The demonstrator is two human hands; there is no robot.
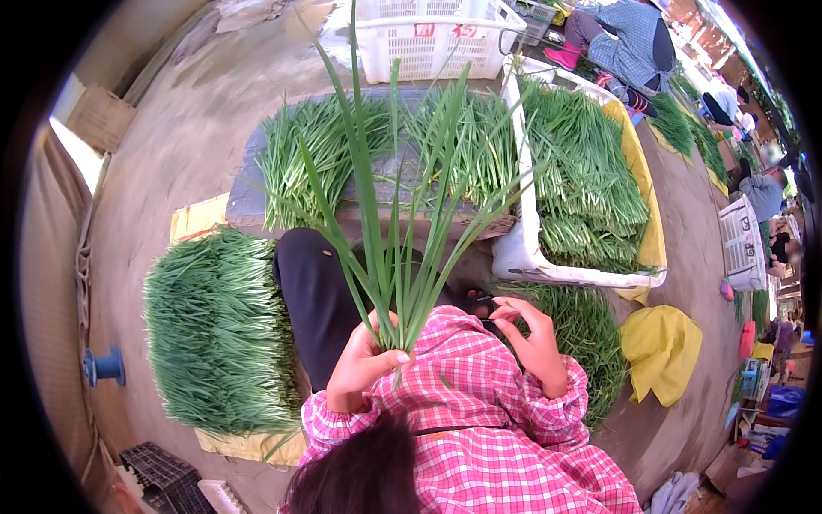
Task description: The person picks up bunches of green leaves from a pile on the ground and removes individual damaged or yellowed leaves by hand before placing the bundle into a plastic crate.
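Observation:
My left hand [367, 366] grips a small bunch of garlic chives [376, 257] near its base, thumb across the front. The long flat leaves fan out away from me. To the right, my right hand [538, 344] is raised beside my pink checked shirt, its fingers bent. Something dark shows at its fingertips, and whether they pinch it or it lies behind them is unclear. Below that hand, a loose heap of chives [578, 340] lies on the floor. Before me, two piles of chives [314, 160] rest on a low dark board [247, 186].
At left, a large stacked block of chives [215, 327] lies on yellow cloth. A white tub [530, 218] at right holds more. A white crate [437, 45] stands beyond the board. Yellow cloth [661, 350], a blue spool [106, 367] and a black crate [164, 478] surround me. Other people work at right.

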